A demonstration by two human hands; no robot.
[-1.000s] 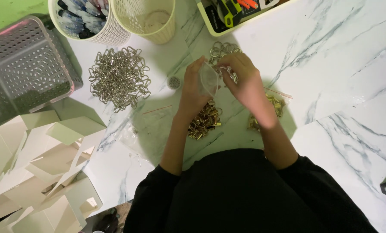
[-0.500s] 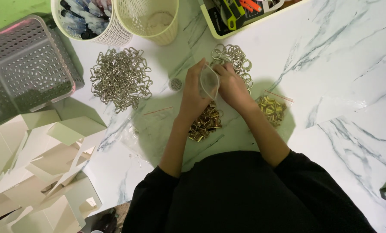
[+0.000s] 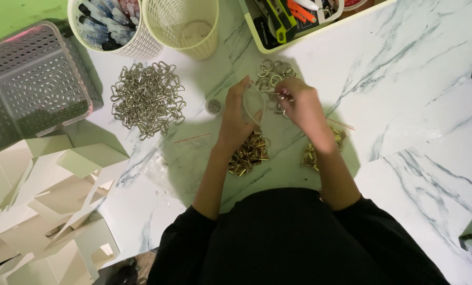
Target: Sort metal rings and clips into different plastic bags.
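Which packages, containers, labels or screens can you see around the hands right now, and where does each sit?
No labels or screens show.
Small clear plastic bag: held open in the left hand, right hand beside it.
Flat cardboard boxes: white, folded, piled at lower left.
Grey perforated basket: upper left, tipped.
White mesh cup: top edge, holding pens.
Cream mesh cup: beside it.
Pale yellow-green tray: top, holding tools.

This looked like a small craft or packing workshop: a white marble-patterned worktop (image 3: 404,105) carried a heap of silver metal clasps (image 3: 147,100), piles of brass-coloured fittings (image 3: 250,153) and loose silver split rings (image 3: 273,74). Stacked folded white card boxes (image 3: 40,211), a grey perforated plastic basket (image 3: 30,87) and a pale yellow tray of hand tools (image 3: 294,21) ringed it.
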